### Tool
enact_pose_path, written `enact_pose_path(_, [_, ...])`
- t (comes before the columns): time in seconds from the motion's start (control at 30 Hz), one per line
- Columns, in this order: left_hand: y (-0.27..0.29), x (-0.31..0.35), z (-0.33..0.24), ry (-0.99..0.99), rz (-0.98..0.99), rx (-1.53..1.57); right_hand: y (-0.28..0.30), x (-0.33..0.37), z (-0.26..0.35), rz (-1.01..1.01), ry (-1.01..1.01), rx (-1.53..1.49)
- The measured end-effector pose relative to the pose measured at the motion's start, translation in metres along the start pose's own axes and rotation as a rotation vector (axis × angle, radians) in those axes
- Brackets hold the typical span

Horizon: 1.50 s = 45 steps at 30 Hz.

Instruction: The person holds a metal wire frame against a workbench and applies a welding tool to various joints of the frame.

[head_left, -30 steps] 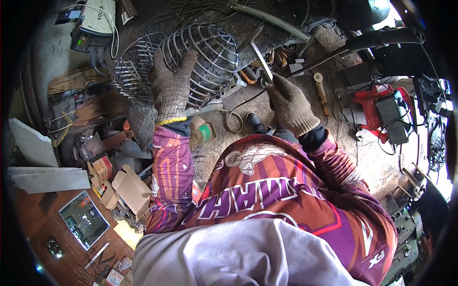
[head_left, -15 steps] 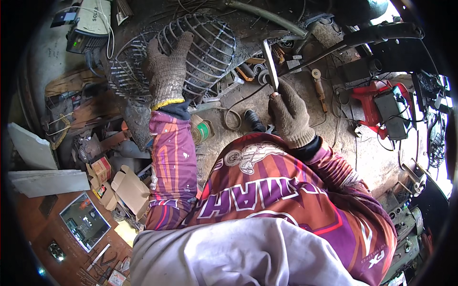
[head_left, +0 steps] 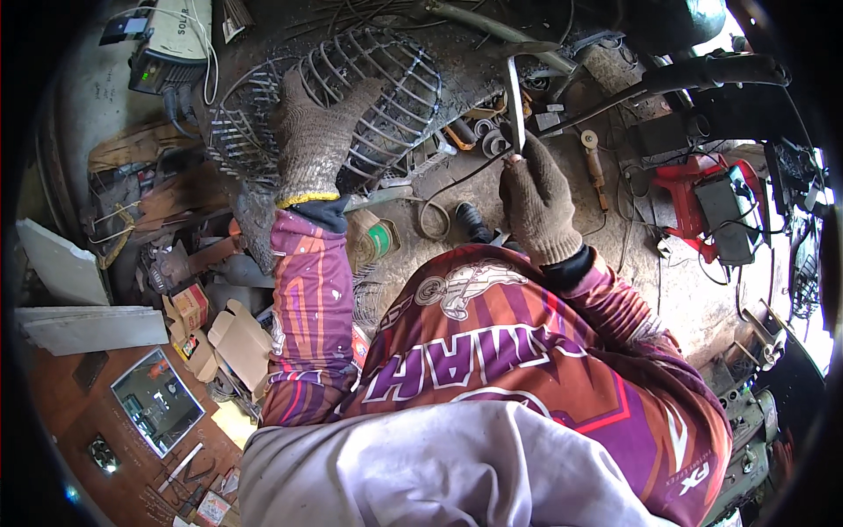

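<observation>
- Our left hand [head_left: 318, 140], in a grey knitted work glove, lies spread over the domed cage of bent steel wire [head_left: 369, 83], fingers pressing on its ribs.
- Our right hand [head_left: 536, 198], right of the cage, is clenched around the lower end of a slim flat metal strip [head_left: 515, 101] held upright.
- The strip stands apart from the cage; we judge it not yet joined on.
- Below the cage lie a green-labelled round roll [head_left: 373, 239], and further down-left, open brown cardboard boxes [head_left: 233, 338].
</observation>
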<state>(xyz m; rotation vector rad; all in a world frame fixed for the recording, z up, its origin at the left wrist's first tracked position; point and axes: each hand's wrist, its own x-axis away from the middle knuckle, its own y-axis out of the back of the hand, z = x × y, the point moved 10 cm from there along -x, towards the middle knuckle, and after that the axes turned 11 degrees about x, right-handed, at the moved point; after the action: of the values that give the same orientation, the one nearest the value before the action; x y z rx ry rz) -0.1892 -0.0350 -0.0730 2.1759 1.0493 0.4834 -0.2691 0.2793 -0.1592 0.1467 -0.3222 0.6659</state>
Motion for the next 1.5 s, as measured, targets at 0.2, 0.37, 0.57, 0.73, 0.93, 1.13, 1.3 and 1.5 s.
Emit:
enact_pose_path(0.2, [0.001, 0.003, -0.009, 0.053, -0.009, -0.046, -0.004, -0.003, -0.002, 0.033, -0.009, 0.058])
enact_pose_path(0.37, [0.003, 0.005, -0.012, 0.045, -0.025, -0.065, -0.01, -0.01, 0.003, 0.031, 0.074, 0.301])
enact_pose_path(0.57, [0.003, 0.007, -0.017, 0.047, 0.013, 0.004, -0.005, -0.005, 0.014, 0.033, 0.009, 0.256])
enact_pose_path(0.73, [0.004, 0.003, -0.01, 0.01, -0.033, -0.056, -0.009, -0.014, 0.012, 0.027, 0.13, 0.359])
enact_pose_path(0.93, [0.006, 0.01, -0.016, 0.063, -0.04, -0.083, -0.014, -0.017, 0.008, 0.119, 0.017, 0.464])
enact_pose_path(1.13, [0.007, 0.01, -0.015, 0.072, -0.062, -0.116, -0.01, -0.019, 0.005, 0.028, 0.122, 0.334])
enact_pose_path(1.3, [0.007, 0.008, -0.007, 0.103, -0.052, -0.137, -0.008, -0.004, 0.015, -0.017, 0.124, 0.258])
enact_pose_path(1.5, [0.009, 0.015, -0.014, 0.1, -0.067, -0.144, -0.016, -0.001, -0.002, 0.117, -0.1, 0.308])
